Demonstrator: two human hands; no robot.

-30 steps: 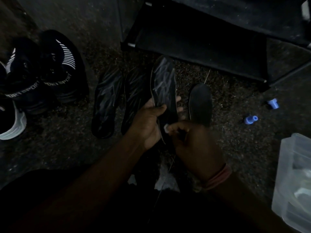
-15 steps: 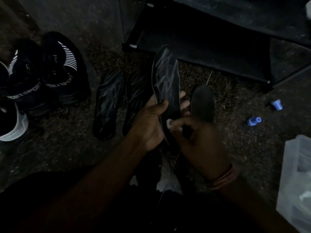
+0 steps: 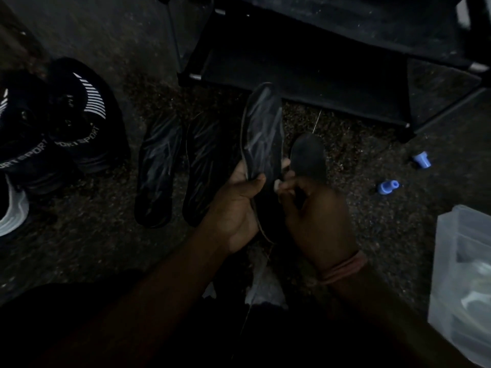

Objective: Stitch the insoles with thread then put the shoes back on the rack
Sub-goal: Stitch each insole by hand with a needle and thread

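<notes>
Rack stands empty behind, shoes parked left, two insoles laid aside on floor; left hand clamps the worked insole upright, steadying its edge while right hand pinches there, needle unseen.

Over at the far left, two black shoes stand side by side, and there's lettering in white along their sides. The right-hand shoe reads "SPORT SPORT", first letters partly cut. The left-hand shoe shows "SPORT" with more lettering before it, too dim to make out. Nothing else readable anywhere in view.
</notes>
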